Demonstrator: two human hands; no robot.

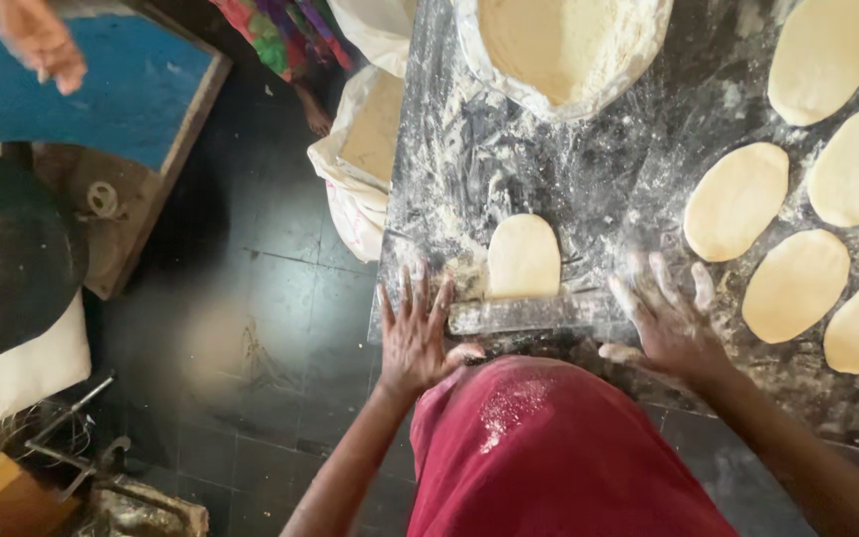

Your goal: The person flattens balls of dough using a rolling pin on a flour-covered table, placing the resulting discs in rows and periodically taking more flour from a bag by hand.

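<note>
**Flour-dusted bench, two hands on a rolling pin**

Dark floor tiles (251,298) fill the left half of the view, with a blue-topped wooden board (121,94) at the upper left and another person's hand (40,42) blurred above it. Below that sits a round black iron pan (22,249) on a white cloth (22,373). Nearer the middle, a white sack (360,159) stands open on the floor against the edge of the work surface.

Next comes the dark stone bench (589,169), smeared all over with flour. At its top edge lies a white bag of pale flour (559,45), its mouth open. The left hand (415,338) lies flat with fingers spread, its grip open and pressing down on the left end of a flour-coated wooden rolling pin (534,313) that lies crosswise near the bench's front edge. A pale oval piece of flattened dough (523,257) lies at the pin's far side, its lower edge touching the pin midway between the hands. The right hand (673,323) rests on the right end of the pin, fingers likewise spread and dusted white, palm down.

Further right, several more rolled oval dough pieces (797,283) lie in loose rows across the bench, close together but mostly apart. At the bottom, the person's dark red garment (549,457) carries a patch of flour.
</note>
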